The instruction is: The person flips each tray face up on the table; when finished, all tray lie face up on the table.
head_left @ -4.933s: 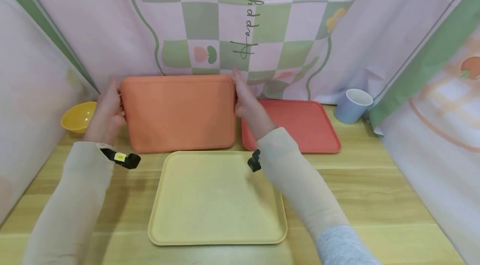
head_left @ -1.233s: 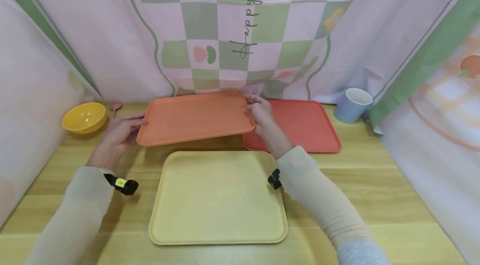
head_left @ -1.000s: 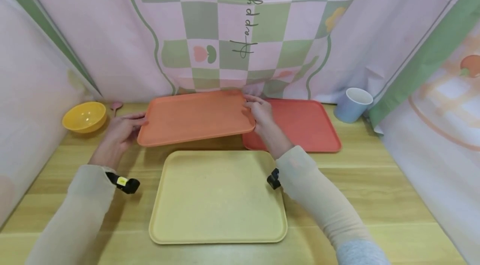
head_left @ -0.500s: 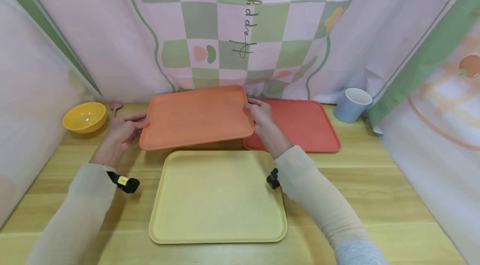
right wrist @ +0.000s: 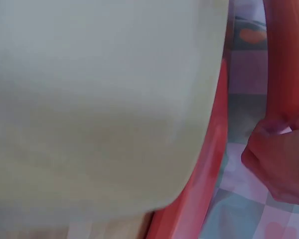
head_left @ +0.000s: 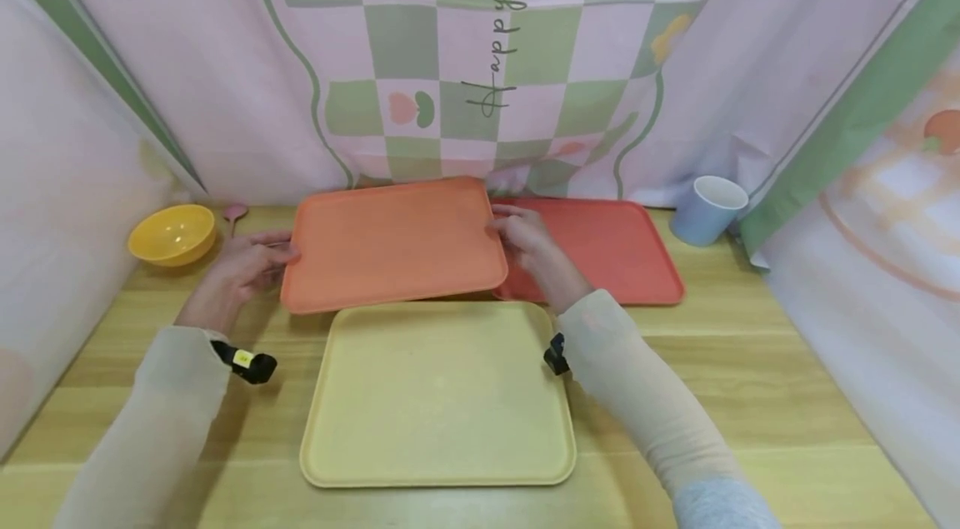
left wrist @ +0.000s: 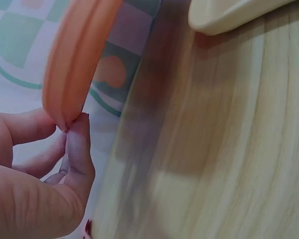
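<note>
An orange tray (head_left: 393, 246) is held tilted above the back of the table, its face turned up and toward me. My left hand (head_left: 251, 266) pinches its left edge; in the left wrist view the thumb and fingers of that left hand (left wrist: 45, 174) meet on the tray's rim (left wrist: 72, 69). My right hand (head_left: 528, 237) grips the opposite edge, also seen as a right hand (right wrist: 281, 159) at the right of its wrist view. Below, a cream-yellow tray (head_left: 438, 396) lies flat on the table. Behind my right hand lies a red tray (head_left: 611, 254), partly covered.
A yellow bowl (head_left: 172, 236) stands at the back left, with a pink spoon (head_left: 235, 212) beside it. At the back right is a blue-white cup (head_left: 707, 212). A patterned cloth (head_left: 472, 37) hangs behind the wooden table (head_left: 720, 412).
The orange tray was nearly upright against the cloth earlier, then tilted back between both hands. Over the last half second it has lowered slightly toward the yellow tray. The other items stay put.
</note>
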`<state>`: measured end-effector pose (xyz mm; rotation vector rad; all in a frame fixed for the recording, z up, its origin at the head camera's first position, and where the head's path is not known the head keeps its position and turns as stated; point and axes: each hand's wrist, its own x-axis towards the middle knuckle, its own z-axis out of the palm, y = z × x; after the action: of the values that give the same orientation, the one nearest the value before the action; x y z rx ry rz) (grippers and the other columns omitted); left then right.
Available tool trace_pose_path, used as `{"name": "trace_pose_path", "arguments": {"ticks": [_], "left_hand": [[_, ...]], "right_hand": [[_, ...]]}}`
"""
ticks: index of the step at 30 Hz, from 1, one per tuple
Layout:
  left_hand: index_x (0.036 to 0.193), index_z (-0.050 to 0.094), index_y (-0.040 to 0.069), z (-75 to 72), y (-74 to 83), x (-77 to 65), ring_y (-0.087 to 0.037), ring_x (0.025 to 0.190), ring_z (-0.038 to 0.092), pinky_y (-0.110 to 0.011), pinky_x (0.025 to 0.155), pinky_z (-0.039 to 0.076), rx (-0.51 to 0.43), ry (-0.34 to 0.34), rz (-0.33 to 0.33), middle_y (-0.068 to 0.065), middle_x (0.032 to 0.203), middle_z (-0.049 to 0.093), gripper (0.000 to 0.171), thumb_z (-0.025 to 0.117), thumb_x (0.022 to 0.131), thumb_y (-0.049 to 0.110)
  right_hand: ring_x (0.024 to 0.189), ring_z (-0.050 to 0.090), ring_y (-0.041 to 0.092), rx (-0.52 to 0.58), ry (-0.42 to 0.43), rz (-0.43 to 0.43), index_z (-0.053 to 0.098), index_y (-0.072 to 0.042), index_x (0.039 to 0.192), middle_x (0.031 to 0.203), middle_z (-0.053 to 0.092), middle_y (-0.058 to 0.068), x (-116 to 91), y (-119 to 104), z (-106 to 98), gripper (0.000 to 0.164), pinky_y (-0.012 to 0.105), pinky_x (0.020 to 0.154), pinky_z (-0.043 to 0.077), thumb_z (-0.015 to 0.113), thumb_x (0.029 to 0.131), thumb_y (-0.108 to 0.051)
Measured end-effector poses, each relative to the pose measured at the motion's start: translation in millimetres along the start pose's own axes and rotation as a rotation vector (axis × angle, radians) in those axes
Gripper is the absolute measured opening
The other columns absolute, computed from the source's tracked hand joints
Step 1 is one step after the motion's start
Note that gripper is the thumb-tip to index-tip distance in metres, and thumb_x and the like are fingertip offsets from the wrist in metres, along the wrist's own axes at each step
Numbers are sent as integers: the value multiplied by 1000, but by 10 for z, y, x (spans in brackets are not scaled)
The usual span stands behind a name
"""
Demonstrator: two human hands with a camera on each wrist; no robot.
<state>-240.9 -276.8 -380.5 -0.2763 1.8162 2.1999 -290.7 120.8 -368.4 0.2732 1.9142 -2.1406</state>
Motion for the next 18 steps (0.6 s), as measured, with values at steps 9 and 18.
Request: {"name": "trace_pose_path", "arguments": {"ticks": [9, 18], "left_hand": [[99, 68, 10, -59, 80, 10, -8, 74, 67, -23, 67, 56, 46, 33, -19, 5, 82, 73, 12, 68, 95, -2], [83, 71, 14, -168, 87, 70, -9, 72, 66, -23, 66, 54, 9, 19, -47, 2, 78, 73, 26, 63, 96, -7]], "right_hand": [[73, 55, 14, -99, -84, 12, 46, 7, 144, 93, 58, 7, 36, -28, -21, 45, 28, 74, 51, 55, 100, 3], [71, 58, 11, -166, -138, 33, 42, 12, 145, 92, 59, 7, 50, -109, 62, 48, 24, 70, 53, 55, 99, 5]]}}
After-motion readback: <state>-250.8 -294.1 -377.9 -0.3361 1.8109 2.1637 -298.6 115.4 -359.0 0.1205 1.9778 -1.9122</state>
